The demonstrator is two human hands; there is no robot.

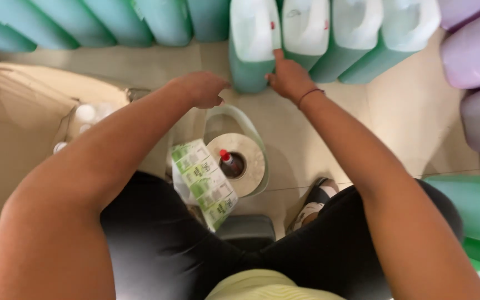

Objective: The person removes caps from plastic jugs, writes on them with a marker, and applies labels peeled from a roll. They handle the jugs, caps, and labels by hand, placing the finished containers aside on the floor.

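My left hand [202, 89] sits at eleven o'clock of the label roll [239, 162], fingers curled together against the lower left edge of the green jug [251, 47]; whether they pinch anything I cannot tell. My right hand [288, 76], at one o'clock of the roll, presses the jug's right edge, index finger extended upward, the rest folded. The jug stands at twelve o'clock in a row of like jugs: smooth translucent plastic, flat-sided, green liquid below a pale upper part. The roll is a glossy paper coil on a ring, with a strip of green printed labels [204, 180] trailing to seven o'clock. Risk: uneven pressure from my two hands could skew or crease whatever is pressed on this slick face.
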